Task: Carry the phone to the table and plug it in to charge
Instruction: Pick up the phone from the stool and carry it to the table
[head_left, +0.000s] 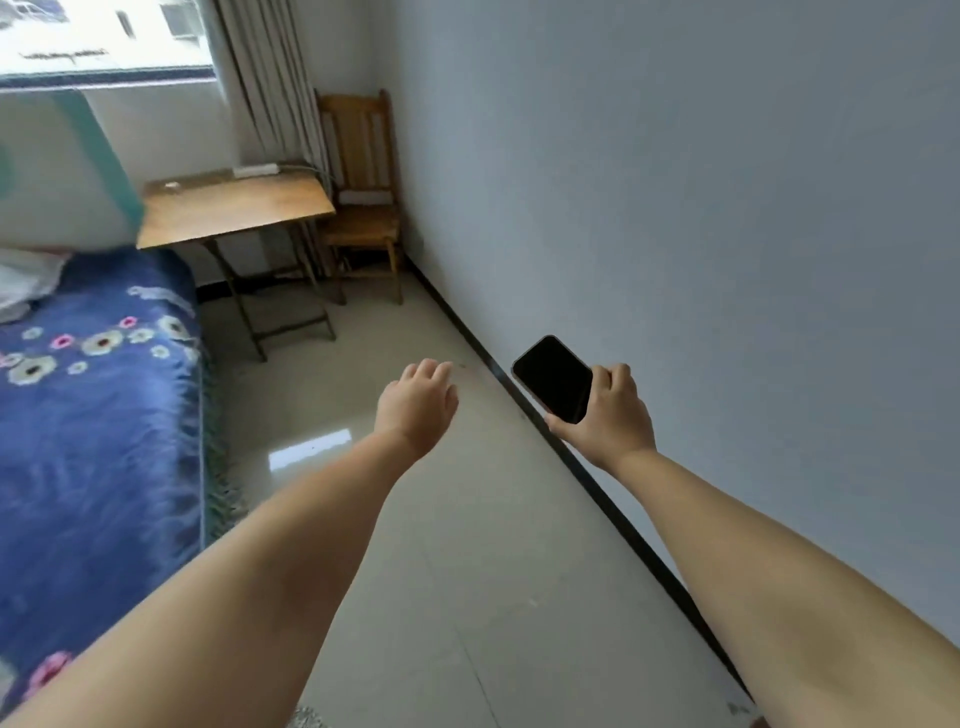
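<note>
Right hand (605, 413), grip closed around the lower end of the phone (553, 376), dark screen up, held out over the floor (415, 545) near the wall. Left hand (415, 402) empty, fingers loosely curled, grip half open. Wooden surface (234, 205) well ahead by the window, beside the bed (98, 415) and chair (363, 208).

Glossy tiled floor (415, 519), grey wall (675, 182) — sunlit window (104, 36)

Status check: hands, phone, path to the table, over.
Right hand grips phone, screen dark. Left hand empty. Table ahead; floor clear.
</note>
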